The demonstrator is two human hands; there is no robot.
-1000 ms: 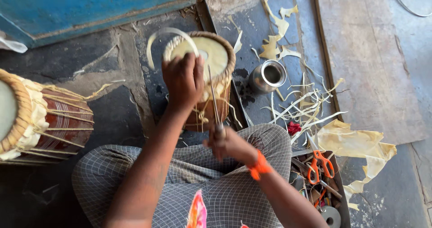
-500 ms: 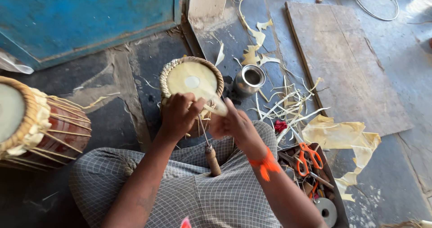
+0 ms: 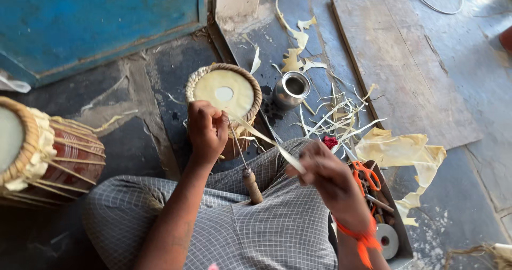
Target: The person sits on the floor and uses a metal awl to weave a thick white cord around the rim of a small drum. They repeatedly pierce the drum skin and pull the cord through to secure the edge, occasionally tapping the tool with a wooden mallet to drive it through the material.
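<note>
Hands are working apart over a small drum (image 3: 224, 97) standing between the knees, the left hand (image 3: 207, 129) closing on the drum's near rim and the right hand (image 3: 325, 168) pinching a pale strip (image 3: 266, 138) stretching from that rim, beside a wooden-handled awl (image 3: 250, 182).

Off to the left there's a bigger drum (image 3: 45, 150) lying sideways. A little steel cup (image 3: 292, 89) stands by pale scraps (image 3: 397, 152), with orange-handled scissors (image 3: 365, 175), a wooden board (image 3: 400, 62) and a blue door (image 3: 101, 22).
</note>
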